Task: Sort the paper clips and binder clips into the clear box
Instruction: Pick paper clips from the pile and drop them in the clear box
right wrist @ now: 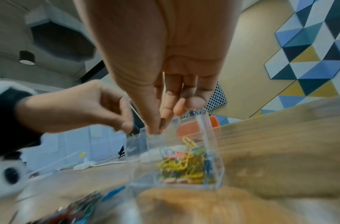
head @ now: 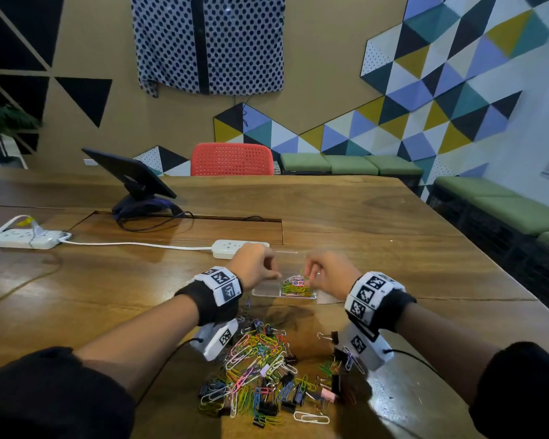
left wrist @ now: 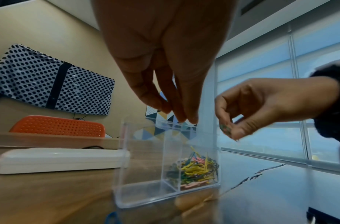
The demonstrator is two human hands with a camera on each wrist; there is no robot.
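A clear two-compartment box (head: pixel 265 291) stands on the wooden table beyond a heap of loose paper clips and black binder clips (head: pixel 260 369). Its right compartment holds coloured paper clips (left wrist: pixel 195 169); the left one looks empty. A yellow clip (right wrist: pixel 188 144) sticks up from that heap. My left hand (left wrist: pixel 181 118) hovers at the box rim with fingertips pressed together; whether it grips the rim is unclear. My right hand (right wrist: pixel 155 128) hangs over the right compartment, thumb and forefinger pinched, with no clip visible between them.
A white power strip (head: pixel 235 248) lies just behind the box, its cord running left to a second strip (head: pixel 26 239). A tablet on a stand (head: pixel 130 179) and a red chair (head: pixel 232 158) are at the far side. A lone white clip (head: pixel 311 418) lies nearest me.
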